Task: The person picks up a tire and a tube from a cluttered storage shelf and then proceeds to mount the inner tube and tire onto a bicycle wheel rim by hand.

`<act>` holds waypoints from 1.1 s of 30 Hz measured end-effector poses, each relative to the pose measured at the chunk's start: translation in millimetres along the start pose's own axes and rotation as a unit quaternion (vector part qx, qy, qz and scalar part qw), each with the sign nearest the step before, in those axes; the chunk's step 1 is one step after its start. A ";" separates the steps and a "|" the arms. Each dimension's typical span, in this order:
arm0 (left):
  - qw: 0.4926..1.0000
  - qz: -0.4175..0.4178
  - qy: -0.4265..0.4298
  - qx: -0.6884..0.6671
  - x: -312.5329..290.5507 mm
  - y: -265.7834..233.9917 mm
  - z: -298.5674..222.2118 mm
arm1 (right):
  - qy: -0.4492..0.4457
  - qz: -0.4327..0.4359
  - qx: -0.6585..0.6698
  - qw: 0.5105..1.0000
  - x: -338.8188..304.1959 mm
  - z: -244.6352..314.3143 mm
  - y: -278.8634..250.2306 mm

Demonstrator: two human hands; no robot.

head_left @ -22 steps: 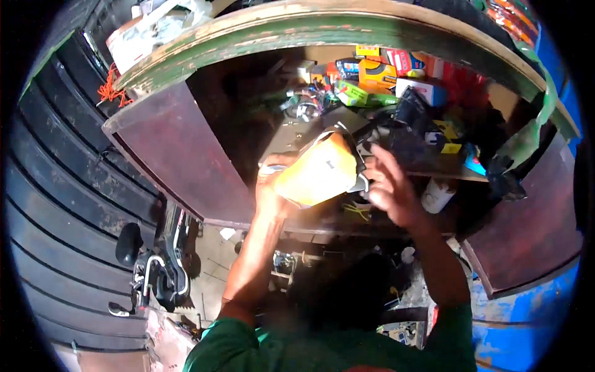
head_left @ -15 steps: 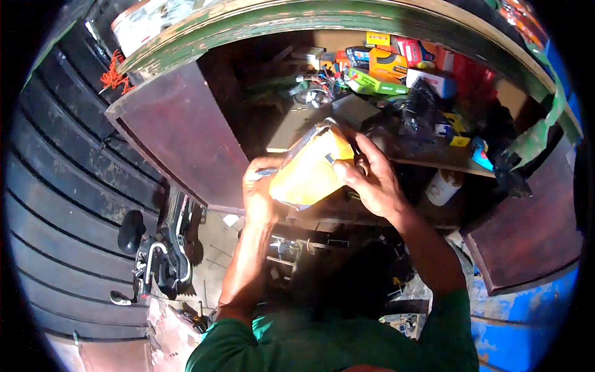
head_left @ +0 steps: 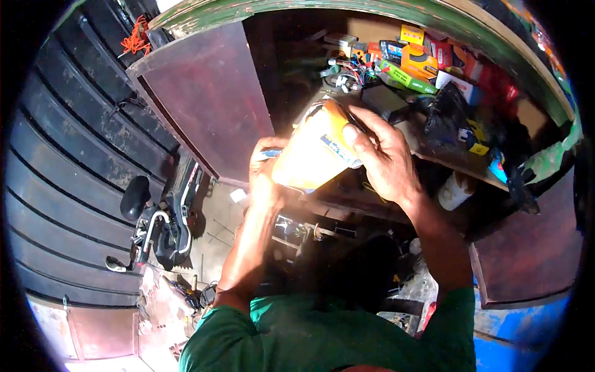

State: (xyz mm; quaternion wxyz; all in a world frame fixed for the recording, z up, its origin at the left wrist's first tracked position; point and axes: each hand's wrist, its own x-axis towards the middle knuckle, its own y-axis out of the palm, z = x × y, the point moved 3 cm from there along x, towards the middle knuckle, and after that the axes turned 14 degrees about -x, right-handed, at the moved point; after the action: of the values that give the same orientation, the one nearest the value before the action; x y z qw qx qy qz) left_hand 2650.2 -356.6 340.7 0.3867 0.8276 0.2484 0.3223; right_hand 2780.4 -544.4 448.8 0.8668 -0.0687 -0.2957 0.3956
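An orange-yellow cardboard box (head_left: 310, 152), glaring in the sunlight, is held up tilted between my hands in front of an open cabinet. My left hand (head_left: 266, 180) grips its left lower side. At those fingers sticks out a small blue-and-silver item (head_left: 270, 153) whose kind I cannot make out. On the right side of the box, my right hand (head_left: 390, 158) has its thumb on the front face and its fingers over the upper edge. The box's top end looks dark and ragged; its contents are hidden.
Small coloured boxes (head_left: 419, 62), tangled wires (head_left: 347, 75) and a black plastic bag (head_left: 445, 108) crowd the cabinet shelf. Maroon doors stand open at left (head_left: 207, 93) and right (head_left: 527, 248). A white cylinder (head_left: 452, 192) is below the shelf; a motorbike (head_left: 170, 226) stands at the left wall.
The view has shifted, so the cabinet sits further right. The box has turned slightly and shows more of its printed label; my right thumb has moved up its face.
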 end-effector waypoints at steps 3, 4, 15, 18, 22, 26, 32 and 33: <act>1.000 0.004 0.003 0.000 1.3 2.9 -5.2 | -0.003 -0.004 -0.002 1.000 0.2 4.6 -0.7; 1.000 0.018 -0.002 0.003 1.1 1.7 -7.3 | 0.002 0.000 0.013 1.000 0.0 4.9 1.0; 0.999 0.031 0.009 0.010 -3.8 -0.5 -13.9 | -0.023 0.006 0.005 1.000 7.7 -0.3 8.4; 1.000 -0.006 0.012 0.020 -4.0 -4.3 -15.0 | -0.038 -0.002 0.013 0.999 9.8 -5.5 12.2; 1.000 -0.004 0.006 0.020 -2.6 -2.6 -21.2 | -0.038 0.001 0.014 0.999 12.1 -6.5 15.7; 0.997 -0.020 -0.004 0.081 10.7 -4.7 -44.8 | 0.075 0.062 0.075 0.992 6.7 -6.0 21.4; 0.969 0.044 -0.157 0.187 68.5 22.0 -108.8 | 0.023 0.090 0.216 0.972 -17.5 -23.3 57.8; 0.960 0.037 -0.163 0.226 74.1 36.7 -113.7 | 0.031 0.092 0.207 0.973 -22.5 -28.3 63.5</act>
State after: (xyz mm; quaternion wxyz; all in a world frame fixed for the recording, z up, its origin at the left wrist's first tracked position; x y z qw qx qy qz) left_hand 2623.3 -274.3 451.5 0.2127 0.9433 0.2173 0.1329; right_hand 2744.0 -514.5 393.0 0.8308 0.0733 -0.1726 0.5240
